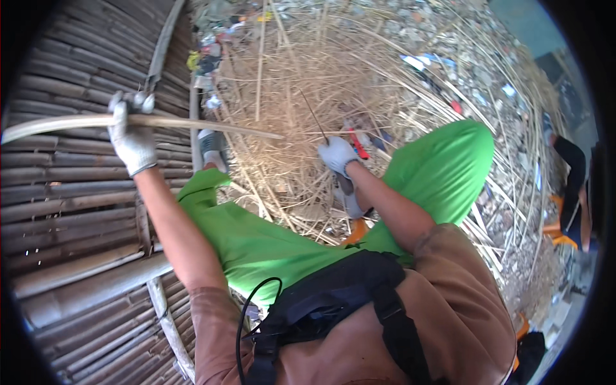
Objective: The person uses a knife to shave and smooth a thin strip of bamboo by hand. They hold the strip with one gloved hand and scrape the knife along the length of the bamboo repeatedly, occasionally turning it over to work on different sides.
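Note:
My left hand, in a white work glove, is closed round a long split bamboo strip. The strip lies nearly level, one end bending out to the far left and the other reaching over the straw-like shavings. My right hand, also gloved, is wrapped round the handle of a long thin knife. Its narrow dark blade points up and to the left, apart from the strip. Part of the handle shows below the glove, near my right shoe.
A bamboo-slat wall with a thick pole runs along my left. Loose bamboo strips and bits of litter cover the ground ahead and to the right. At the right edge another person sits on an orange chair.

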A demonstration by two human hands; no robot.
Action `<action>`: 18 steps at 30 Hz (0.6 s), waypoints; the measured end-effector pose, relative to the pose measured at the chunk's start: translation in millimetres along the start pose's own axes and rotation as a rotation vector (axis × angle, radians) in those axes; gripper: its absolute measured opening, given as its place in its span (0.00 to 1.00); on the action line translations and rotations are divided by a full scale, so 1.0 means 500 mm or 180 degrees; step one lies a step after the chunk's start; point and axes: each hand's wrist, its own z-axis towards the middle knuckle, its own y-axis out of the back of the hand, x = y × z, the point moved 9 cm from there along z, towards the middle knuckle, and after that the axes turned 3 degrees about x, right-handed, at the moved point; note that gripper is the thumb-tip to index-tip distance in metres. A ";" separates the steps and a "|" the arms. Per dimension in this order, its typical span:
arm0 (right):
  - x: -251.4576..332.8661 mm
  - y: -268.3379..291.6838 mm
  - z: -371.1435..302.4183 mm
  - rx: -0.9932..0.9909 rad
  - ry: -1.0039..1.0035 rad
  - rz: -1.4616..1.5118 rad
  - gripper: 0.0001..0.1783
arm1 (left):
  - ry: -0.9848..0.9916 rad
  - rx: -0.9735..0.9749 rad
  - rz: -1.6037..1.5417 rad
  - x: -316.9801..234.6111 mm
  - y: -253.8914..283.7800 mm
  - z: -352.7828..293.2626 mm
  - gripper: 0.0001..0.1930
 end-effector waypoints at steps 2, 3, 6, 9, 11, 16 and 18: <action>0.033 0.066 -0.004 -0.0317 -0.0006 -0.0023 0.33 | 0.0008 -0.0132 0.0340 -0.012 -0.021 -0.010 0.23; 0.057 0.100 -0.007 -0.0457 0.0036 -0.0030 0.34 | 0.0016 -0.0065 0.0439 -0.027 -0.024 -0.009 0.23; 0.075 0.197 0.019 -0.0884 0.0808 0.0530 0.34 | 0.0148 0.0146 0.0210 -0.026 -0.021 0.005 0.24; -0.038 0.261 0.070 -0.1668 0.0720 0.1157 0.34 | -0.0197 -0.0554 0.0662 -0.026 -0.051 -0.006 0.23; -0.156 0.215 0.122 -0.0926 -0.0444 0.0222 0.34 | -0.0468 -0.0798 0.0773 -0.056 -0.063 -0.009 0.21; -0.256 0.067 0.104 -0.0728 -0.0958 -0.0577 0.26 | -0.0675 -0.0883 0.0676 -0.100 -0.082 -0.026 0.19; -0.304 0.056 0.110 -0.0754 -0.1008 -0.0757 0.26 | -0.0672 -0.0752 0.0624 -0.092 -0.084 -0.016 0.22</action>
